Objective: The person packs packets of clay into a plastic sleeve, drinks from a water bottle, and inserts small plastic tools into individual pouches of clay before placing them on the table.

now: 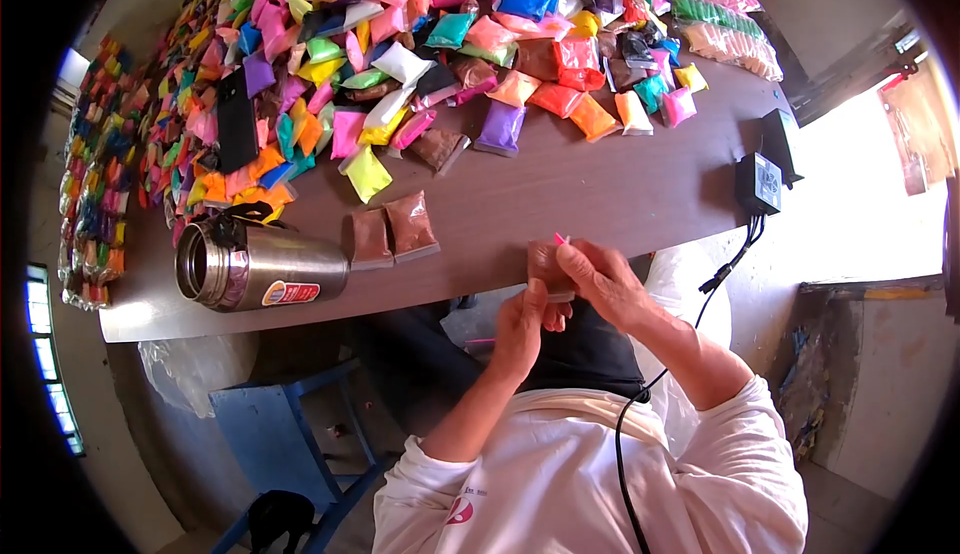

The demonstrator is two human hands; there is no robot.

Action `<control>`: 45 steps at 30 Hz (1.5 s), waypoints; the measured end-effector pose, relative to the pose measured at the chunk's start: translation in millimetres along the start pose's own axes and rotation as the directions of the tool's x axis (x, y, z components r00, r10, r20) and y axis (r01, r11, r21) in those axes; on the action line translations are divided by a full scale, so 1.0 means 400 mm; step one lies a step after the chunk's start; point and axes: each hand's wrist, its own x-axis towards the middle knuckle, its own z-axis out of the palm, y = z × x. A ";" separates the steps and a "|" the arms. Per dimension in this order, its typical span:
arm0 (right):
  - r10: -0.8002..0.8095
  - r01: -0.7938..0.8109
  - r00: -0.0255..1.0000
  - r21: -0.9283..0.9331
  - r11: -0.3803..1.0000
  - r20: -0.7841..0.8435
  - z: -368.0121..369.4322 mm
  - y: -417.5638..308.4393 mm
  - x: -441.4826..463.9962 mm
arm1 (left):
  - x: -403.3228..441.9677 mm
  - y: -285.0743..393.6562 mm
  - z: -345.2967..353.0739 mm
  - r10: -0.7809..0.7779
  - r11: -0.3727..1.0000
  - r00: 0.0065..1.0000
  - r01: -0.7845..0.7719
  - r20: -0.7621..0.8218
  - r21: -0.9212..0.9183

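Note:
Over my lap, just off the table's front edge, both hands hold one small brown packet [544, 262]. My left hand [523, 322] pinches its lower left side, with the thumb on top. At the packet's upper right, the thumb and fingers of my right hand [598, 276] are closed on it, and a small pink piece shows by the right thumb. Two more brown packets, a smaller one [372, 238] and a larger one [410, 224], lie side by side on the table [620, 189] next to a steel flask [270, 264].
A large heap of coloured packets [350, 74] covers the table's far side, with a black phone [237, 122] on it. Bagged rows [715, 19] lie at the back right. A black box with cables [760, 184] sits at the right edge. A blue chair [270, 444] stands lower left.

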 end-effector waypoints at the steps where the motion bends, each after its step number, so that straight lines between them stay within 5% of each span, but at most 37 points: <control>1: 0.001 -0.001 1.000 -0.001 1.000 0.001 -0.010 0.001 0.001 | 0.007 -0.004 0.000 -0.034 0.999 0.997 0.032 -0.064 -0.031; 3: -0.103 0.064 0.980 -0.224 0.973 -0.169 -0.042 0.004 0.002 | 0.020 -0.009 -0.007 -0.079 0.996 0.988 0.072 -0.130 -0.059; 6: -0.237 0.153 0.957 -0.401 0.903 -0.168 -0.066 0.013 0.009 | 0.018 0.003 -0.005 -0.093 0.996 0.987 0.092 -0.131 -0.012; 14: -0.391 0.305 0.919 -0.704 0.642 0.042 -0.026 0.003 0.009 | 0.024 -0.020 0.003 -0.067 0.995 0.983 0.053 -0.170 -0.086; 16: -0.536 0.388 0.839 -0.793 0.469 0.094 -0.027 0.006 0.025 | 0.024 -0.023 0.002 -0.055 0.995 0.984 0.040 -0.169 -0.095; 23: -0.528 0.329 0.849 -0.813 0.480 0.032 -0.048 0.011 0.075 | 0.032 -0.002 -0.002 -0.059 0.994 0.986 0.072 -0.156 0.083; 28: -0.537 0.215 0.825 -0.781 0.586 -0.176 -0.059 0.010 0.104 | 0.036 -0.012 -0.003 -0.044 0.991 0.984 0.065 -0.173 0.117; 32: -0.539 0.361 0.842 -0.720 0.592 -0.021 -0.035 -0.023 0.059 | 0.032 -0.018 -0.005 -0.049 0.995 0.984 0.063 -0.169 0.078; 34: -0.580 0.467 0.801 -0.762 0.448 0.149 -0.013 -0.030 0.053 | 0.036 -0.014 -0.003 -0.055 0.995 0.984 0.069 -0.172 0.078; 40: -0.535 0.355 0.840 -0.836 0.417 0.090 -0.030 -0.024 0.105 | 0.039 -0.001 -0.006 -0.062 0.991 0.986 0.080 -0.153 0.112; 45: -0.525 0.231 0.845 -0.813 0.534 -0.105 -0.056 -0.025 0.133 | 0.034 -0.003 -0.006 -0.056 0.987 0.982 0.081 -0.182 0.137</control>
